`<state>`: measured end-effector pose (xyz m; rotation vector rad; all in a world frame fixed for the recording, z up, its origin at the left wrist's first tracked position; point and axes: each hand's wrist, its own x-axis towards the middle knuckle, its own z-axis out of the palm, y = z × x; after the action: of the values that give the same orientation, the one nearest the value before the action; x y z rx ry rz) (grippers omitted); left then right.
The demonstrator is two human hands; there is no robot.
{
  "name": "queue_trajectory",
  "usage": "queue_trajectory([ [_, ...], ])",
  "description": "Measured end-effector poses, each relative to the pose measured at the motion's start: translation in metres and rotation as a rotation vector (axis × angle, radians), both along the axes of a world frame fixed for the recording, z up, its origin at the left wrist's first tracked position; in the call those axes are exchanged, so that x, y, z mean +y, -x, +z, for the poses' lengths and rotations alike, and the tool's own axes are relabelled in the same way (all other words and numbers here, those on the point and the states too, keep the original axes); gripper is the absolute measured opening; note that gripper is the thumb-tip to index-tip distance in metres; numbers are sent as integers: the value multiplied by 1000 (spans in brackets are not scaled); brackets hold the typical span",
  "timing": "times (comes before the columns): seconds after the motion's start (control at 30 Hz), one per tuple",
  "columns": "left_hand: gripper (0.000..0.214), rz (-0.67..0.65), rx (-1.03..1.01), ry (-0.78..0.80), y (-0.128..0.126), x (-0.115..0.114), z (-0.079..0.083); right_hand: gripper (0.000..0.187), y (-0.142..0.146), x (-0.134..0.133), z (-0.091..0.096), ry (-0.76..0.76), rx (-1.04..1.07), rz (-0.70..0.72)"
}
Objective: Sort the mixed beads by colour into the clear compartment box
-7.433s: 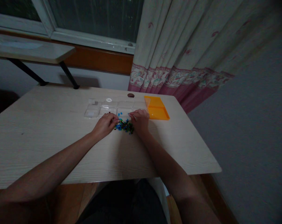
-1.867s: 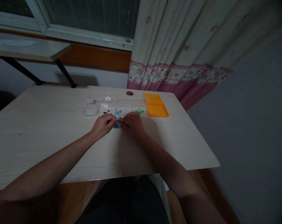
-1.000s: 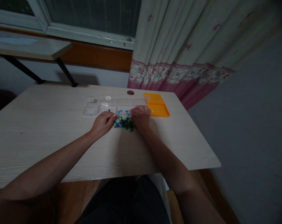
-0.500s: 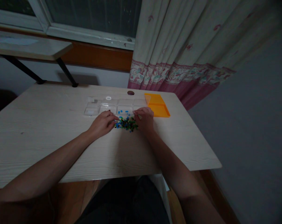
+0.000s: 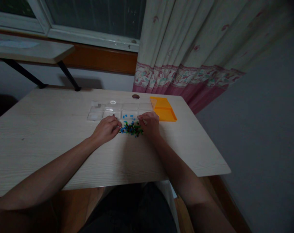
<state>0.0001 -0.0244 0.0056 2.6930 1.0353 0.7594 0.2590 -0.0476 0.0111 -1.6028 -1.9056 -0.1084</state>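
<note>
A loose pile of tiny blue, green and dark building bricks (image 5: 131, 128) lies on the table between my hands. My left hand (image 5: 106, 130) rests at the pile's left edge, thumb and fingers drawn together; whatever is between them is too small to make out. At the pile's upper right, my right hand (image 5: 150, 125) is closed in a pinch, its fingertips by the near rim of a clear compartment tray (image 5: 130, 107). What it holds, if anything, cannot be seen. A few blue bricks (image 5: 128, 116) lie in one near compartment, and a dark speck shows in the compartment left of it.
An orange tray (image 5: 164, 110) lies right of the clear tray, partly behind its corner. A dark round spot (image 5: 135, 96) marks the back of the table (image 5: 52, 136). A raised shelf (image 5: 40, 53) on black legs stands at the back left, and a curtain (image 5: 181, 55) hangs behind.
My left fingertips have drawn back slightly from the pile and closed together. My right hand stays in nearly the same place by the tray's rim.
</note>
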Motion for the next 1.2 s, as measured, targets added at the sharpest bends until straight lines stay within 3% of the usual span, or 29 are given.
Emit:
queue_trajectory([
  [0.5, 18, 7, -41, 38, -3, 2, -7, 36, 1, 1, 0, 16, 14, 12],
  [1.2, 17, -7, -46, 69, -3, 3, -5, 30, 1, 1, 2, 30, -1, 37],
])
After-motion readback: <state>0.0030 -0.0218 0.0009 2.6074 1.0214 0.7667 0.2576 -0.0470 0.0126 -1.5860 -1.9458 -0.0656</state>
